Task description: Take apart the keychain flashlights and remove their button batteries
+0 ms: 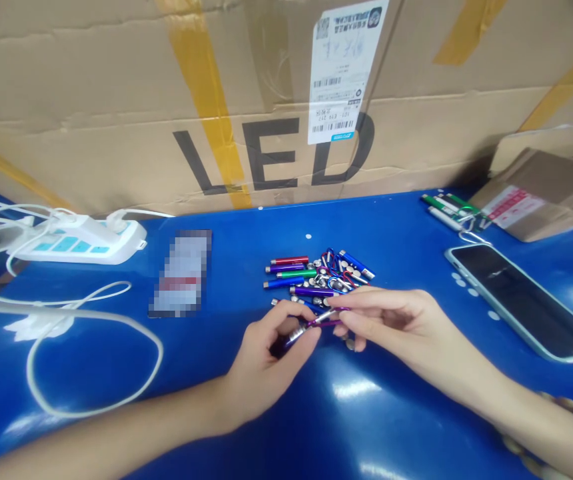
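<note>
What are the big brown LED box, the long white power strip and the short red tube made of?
The big brown box looks like matte cardboard: it's creased and sealed with yellow sticky tape. The long white power strip is probably smooth plastic, with its even, moulded-looking casing. The short red tube seems shiny metal because it gleams, but could be coated plastic.

Pwr strip w/ cables nr LED ctn.

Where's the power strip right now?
In the head view, the power strip is at the far left of the blue table, by the foot of the big cardboard box, left of the pixelated rectangle.
</note>
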`<state>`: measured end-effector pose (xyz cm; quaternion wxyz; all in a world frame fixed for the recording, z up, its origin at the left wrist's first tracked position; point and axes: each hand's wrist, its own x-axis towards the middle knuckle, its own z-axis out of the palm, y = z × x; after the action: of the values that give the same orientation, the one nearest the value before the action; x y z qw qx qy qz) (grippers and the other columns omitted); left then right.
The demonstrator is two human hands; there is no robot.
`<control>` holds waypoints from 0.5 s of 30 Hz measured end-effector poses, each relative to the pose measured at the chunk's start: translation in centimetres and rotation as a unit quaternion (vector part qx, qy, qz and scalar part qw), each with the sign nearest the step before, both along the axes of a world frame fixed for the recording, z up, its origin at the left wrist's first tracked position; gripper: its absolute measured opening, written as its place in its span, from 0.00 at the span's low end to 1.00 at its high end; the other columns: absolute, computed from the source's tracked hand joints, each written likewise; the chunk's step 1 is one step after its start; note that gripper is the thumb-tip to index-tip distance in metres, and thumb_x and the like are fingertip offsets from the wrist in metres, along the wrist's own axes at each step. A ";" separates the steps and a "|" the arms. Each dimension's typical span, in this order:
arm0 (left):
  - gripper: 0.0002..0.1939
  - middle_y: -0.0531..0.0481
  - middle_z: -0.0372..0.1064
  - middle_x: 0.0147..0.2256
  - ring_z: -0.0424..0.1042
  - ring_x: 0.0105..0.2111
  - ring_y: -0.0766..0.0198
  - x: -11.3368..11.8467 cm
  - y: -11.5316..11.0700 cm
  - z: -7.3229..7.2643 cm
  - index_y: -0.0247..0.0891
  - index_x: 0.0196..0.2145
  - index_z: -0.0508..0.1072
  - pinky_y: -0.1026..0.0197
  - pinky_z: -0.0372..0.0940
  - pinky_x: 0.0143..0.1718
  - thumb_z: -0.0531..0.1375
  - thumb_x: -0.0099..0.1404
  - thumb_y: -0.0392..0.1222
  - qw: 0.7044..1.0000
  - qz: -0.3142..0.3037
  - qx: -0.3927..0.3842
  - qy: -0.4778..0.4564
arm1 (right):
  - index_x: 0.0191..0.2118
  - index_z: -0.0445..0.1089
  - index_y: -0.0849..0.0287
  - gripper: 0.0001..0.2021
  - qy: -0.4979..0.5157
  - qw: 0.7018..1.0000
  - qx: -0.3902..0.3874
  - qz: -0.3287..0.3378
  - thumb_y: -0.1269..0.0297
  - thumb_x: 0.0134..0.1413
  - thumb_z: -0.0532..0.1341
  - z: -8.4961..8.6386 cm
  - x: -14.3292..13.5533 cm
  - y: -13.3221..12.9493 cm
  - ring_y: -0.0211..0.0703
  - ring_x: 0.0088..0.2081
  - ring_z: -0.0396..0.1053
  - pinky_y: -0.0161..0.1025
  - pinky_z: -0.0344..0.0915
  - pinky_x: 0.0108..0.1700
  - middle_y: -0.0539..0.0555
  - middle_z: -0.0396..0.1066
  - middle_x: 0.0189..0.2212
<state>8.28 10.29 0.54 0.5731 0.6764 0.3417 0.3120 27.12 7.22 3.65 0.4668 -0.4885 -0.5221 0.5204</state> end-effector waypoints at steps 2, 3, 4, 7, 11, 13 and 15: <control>0.05 0.59 0.52 0.20 0.48 0.20 0.71 0.0 0.0 0.0 0.38 0.36 0.65 0.65 0.46 0.22 0.54 0.66 0.42 1.000 0.009 -0.005 0.004 | 0.33 0.78 0.54 0.05 -0.010 1.000 0.019 -0.019 0.69 0.48 0.66 -0.1 0.2 0.1 0.31 0.22 0.70 0.26 0.71 0.25 0.49 0.76 0.29; 0.06 0.59 0.52 0.20 0.47 0.20 0.71 0.0 0.0 0.0 0.38 0.37 0.65 0.65 0.45 0.21 0.54 0.67 0.43 1.000 0.009 -0.010 0.003 | 0.32 0.78 0.54 0.04 -0.015 0.999 0.031 -0.027 0.69 0.48 0.66 -0.2 0.3 0.2 0.31 0.22 0.70 0.26 0.71 0.25 0.49 0.75 0.29; 0.07 0.60 0.51 0.19 0.47 0.20 0.70 0.0 0.1 0.0 0.38 0.38 0.65 0.65 0.44 0.21 0.53 0.68 0.44 1.000 0.008 -0.019 -0.001 | 0.31 0.78 0.54 0.04 -0.021 0.998 0.045 -0.032 0.69 0.48 0.66 -0.2 0.3 0.2 0.31 0.22 0.70 0.26 0.71 0.24 0.49 0.75 0.30; 0.10 0.60 0.47 0.19 0.46 0.19 0.70 0.0 0.3 -0.2 0.38 0.39 0.66 0.64 0.43 0.20 0.51 0.69 0.47 0.999 0.010 -0.048 -0.003 | 0.30 0.78 0.54 0.04 -0.075 0.990 0.110 -0.035 0.70 0.48 0.66 -0.2 0.4 0.1 0.35 0.28 0.73 0.28 0.73 0.29 0.50 0.76 0.31; 0.18 0.58 0.48 0.19 0.47 0.19 0.70 0.1 0.5 0.1 0.36 0.27 0.68 0.65 0.45 0.20 0.49 0.69 0.47 0.999 0.000 -0.033 0.035 | 0.31 0.78 0.55 0.06 -0.142 0.970 0.196 -0.001 0.73 0.48 0.67 0.1 0.3 0.0 0.35 0.33 0.74 0.29 0.72 0.40 0.49 0.76 0.31; 0.18 0.58 0.51 0.19 0.49 0.20 0.70 0.1 0.5 0.3 0.36 0.25 0.66 0.65 0.47 0.21 0.50 0.69 0.47 0.999 -0.003 -0.018 0.034 | 0.31 0.78 0.55 0.06 -0.137 0.970 0.201 0.011 0.72 0.46 0.68 0.1 0.2 0.0 0.35 0.33 0.74 0.30 0.72 0.40 0.49 0.77 0.31; 0.16 0.57 0.53 0.21 0.50 0.21 0.70 0.0 0.4 0.4 0.36 0.26 0.65 0.66 0.48 0.22 0.51 0.68 0.47 1.000 -0.002 -0.003 0.014 | 0.31 0.78 0.55 0.05 -0.128 0.973 0.192 0.006 0.71 0.46 0.68 0.1 0.1 0.0 0.37 0.33 0.74 0.31 0.72 0.39 0.50 0.76 0.31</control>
<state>8.28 10.70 0.94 0.5711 0.6793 0.3494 0.3007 27.27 7.27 3.72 0.4780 -0.4488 -0.6706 0.3470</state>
